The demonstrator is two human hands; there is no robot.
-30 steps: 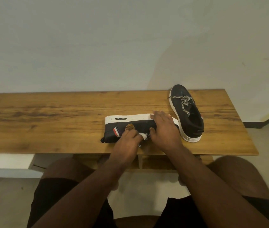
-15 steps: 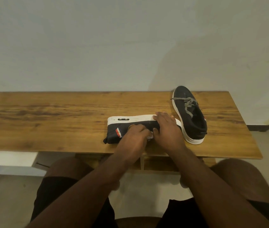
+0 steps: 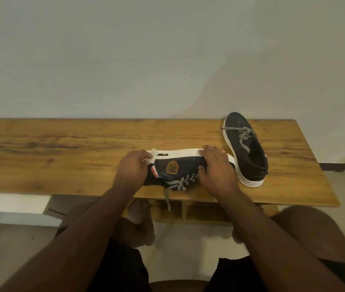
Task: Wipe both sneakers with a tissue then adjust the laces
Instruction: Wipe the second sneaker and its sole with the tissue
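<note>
wall (image 3: 125,60): plain pale | table (image 3: 62,148): wood | floor (image 3: 9,245): perhaps tile

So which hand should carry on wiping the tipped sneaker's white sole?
Left. The left hand already pinches the tissue at the tipped sneaker's heel; the right hand steadies its toe.
</note>
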